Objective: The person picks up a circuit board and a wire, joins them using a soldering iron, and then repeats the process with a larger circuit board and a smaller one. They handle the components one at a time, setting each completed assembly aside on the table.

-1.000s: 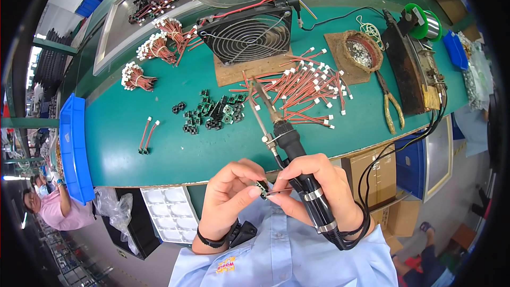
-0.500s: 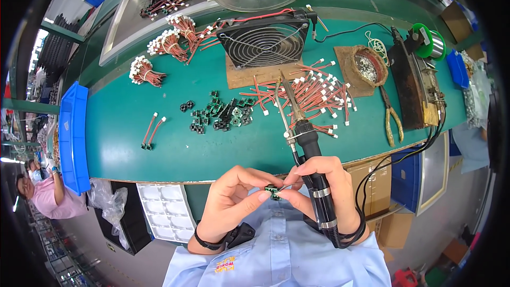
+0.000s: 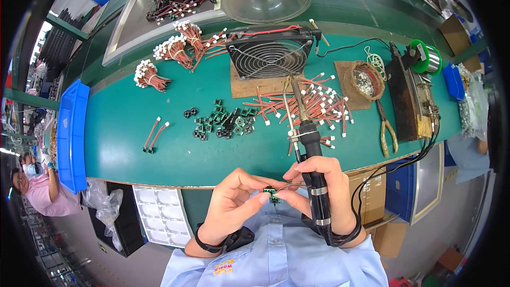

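My left hand (image 3: 232, 206) pinches a small green circuit board (image 3: 272, 192) between thumb and fingertips, just off the table's front edge. A soldering iron (image 3: 310, 141) with a thin metal tube along its side is wrapped in my right hand (image 3: 333, 191), its tip pointing away toward the fan. The right thumb and a fingertip also meet at the board, with a thin wire (image 3: 291, 185) between them. How the wire meets the board is too small to tell. Ahead lie a pile of small boards (image 3: 228, 122) and many loose red-and-black wires with white connectors (image 3: 319, 103).
A black fan (image 3: 270, 56) stands behind the wires. To the right are a bowl of solder scraps (image 3: 366, 84), pliers (image 3: 387, 130), a soldering station (image 3: 408, 95) and a solder spool (image 3: 433, 59). Tied wire bundles (image 3: 151, 76), two wired boards (image 3: 155, 137) and a blue bin (image 3: 71, 135) are leftward.
The view has shifted slightly, so the table's things sit a little lower. Both hands keep nearly the same hold on the board and the soldering iron.
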